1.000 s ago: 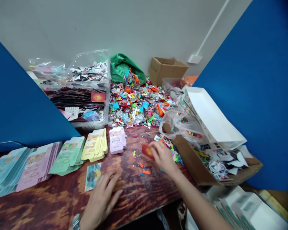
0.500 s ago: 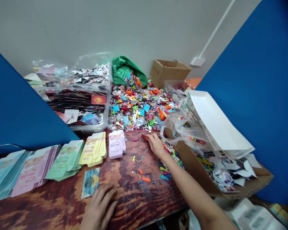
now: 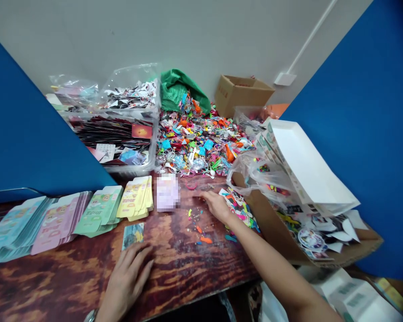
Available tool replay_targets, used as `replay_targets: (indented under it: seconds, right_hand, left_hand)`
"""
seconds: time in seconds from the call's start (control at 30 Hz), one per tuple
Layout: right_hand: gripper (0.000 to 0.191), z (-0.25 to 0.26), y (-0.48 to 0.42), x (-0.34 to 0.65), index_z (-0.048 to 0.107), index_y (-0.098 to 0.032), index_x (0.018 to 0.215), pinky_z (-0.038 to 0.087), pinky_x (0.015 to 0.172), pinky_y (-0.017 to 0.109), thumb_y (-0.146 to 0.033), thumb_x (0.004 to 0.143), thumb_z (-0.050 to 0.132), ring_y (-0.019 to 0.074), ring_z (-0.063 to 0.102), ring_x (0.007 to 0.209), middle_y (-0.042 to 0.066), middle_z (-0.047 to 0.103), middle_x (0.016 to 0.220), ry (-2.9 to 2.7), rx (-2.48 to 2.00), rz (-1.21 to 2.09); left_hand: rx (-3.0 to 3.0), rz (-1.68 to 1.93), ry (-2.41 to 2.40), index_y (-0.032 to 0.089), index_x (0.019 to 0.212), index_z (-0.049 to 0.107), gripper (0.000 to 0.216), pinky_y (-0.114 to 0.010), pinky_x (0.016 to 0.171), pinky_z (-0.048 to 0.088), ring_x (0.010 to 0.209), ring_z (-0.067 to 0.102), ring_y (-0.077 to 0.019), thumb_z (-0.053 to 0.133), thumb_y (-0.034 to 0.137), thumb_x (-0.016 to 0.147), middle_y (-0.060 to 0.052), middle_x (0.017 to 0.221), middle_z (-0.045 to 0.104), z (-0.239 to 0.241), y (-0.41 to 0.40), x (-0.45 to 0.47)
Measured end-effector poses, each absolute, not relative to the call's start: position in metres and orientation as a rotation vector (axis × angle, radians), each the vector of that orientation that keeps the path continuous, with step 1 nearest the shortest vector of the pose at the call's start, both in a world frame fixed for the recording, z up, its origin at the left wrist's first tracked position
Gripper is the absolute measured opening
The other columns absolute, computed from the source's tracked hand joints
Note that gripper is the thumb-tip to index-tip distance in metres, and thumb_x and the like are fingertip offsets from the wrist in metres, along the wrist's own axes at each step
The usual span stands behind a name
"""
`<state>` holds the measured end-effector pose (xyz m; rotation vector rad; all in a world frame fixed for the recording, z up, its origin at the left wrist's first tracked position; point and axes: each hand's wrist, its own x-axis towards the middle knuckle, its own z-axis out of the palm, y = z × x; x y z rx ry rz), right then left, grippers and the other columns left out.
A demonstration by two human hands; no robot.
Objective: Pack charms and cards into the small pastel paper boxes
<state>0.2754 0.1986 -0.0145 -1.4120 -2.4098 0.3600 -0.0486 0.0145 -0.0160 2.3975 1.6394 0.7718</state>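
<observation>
The person's right hand [image 3: 216,206] lay low on a dark, flame-grained wooden worktop [image 3: 53,286], reaching toward the far side with its fingers close together and flat. Its grip was not pinching anything that showed, though I cannot tell whether something lay beneath the fingers. Just to the near left of that hand were scattered plastic bits [image 3: 198,228] in orange, yellow and blue, and just to its right lay a loose spill of printed stickers [image 3: 238,210]. The left hand [image 3: 126,281] rested on the worktop nearer the edge, its grip relaxed and its fingers slightly spread, with nothing held. A small printed card [image 3: 132,235] in blue and yellow lay just beyond its fingertips. Along the left, flat paper packets stood in overlapping blue, pink, green and yellow rows, ending in a blurred stack [image 3: 167,192]. At the far side, a heap of colorful trinkets [image 3: 198,143] sat beside a clear plastic tub [image 3: 110,143], and a cardboard box [image 3: 275,228] of stickers lay open to the right.
</observation>
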Motion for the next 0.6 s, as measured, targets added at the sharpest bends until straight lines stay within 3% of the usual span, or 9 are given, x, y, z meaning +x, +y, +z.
replay_targets:
  seconds: [0.23, 0.4, 0.6]
  right_hand:
    - [0.038, -0.017, 0.174, 0.270, 0.065, -0.021, 0.109, 0.047, 0.078, 0.024, -0.001, 0.087, 0.041, 0.0159, 0.063, 0.087, 0.005, 0.066, 0.097, -2.464, -1.369, 0.374]
    - [0.038, -0.012, 0.157, 0.268, 0.064, -0.023, 0.111, 0.047, 0.081, 0.024, -0.002, 0.088, 0.043, 0.0149, 0.063, 0.091, 0.004, 0.066, 0.100, -2.504, -1.324, 0.393]
    - [0.035, -0.009, 0.142, 0.269, 0.065, -0.022, 0.108, 0.047, 0.085, 0.027, -0.002, 0.087, 0.044, 0.0163, 0.062, 0.094, 0.006, 0.066, 0.100, -2.525, -1.280, 0.396]
  left_hand:
    - [2.344, 0.805, 1.957, 0.019, 0.116, 0.056, 0.030, -0.041, 0.092, 0.045, 0.103, 0.057, -0.0254, 0.051, 0.036, 0.092, -0.012, 0.114, 0.060, -0.025, 0.018, -0.076]
    - [2.279, 0.543, 2.215, 0.012, 0.124, 0.050, 0.046, -0.043, 0.089, 0.043, 0.103, 0.055, -0.0300, 0.040, 0.046, 0.094, -0.016, 0.113, 0.060, -0.026, 0.020, -0.083]
    - [2.102, 0.216, 2.502, 0.012, 0.110, 0.057, 0.053, -0.039, 0.078, 0.044, 0.088, 0.054, -0.0291, 0.039, 0.058, 0.090, -0.013, 0.096, 0.059, -0.017, 0.026, -0.066]
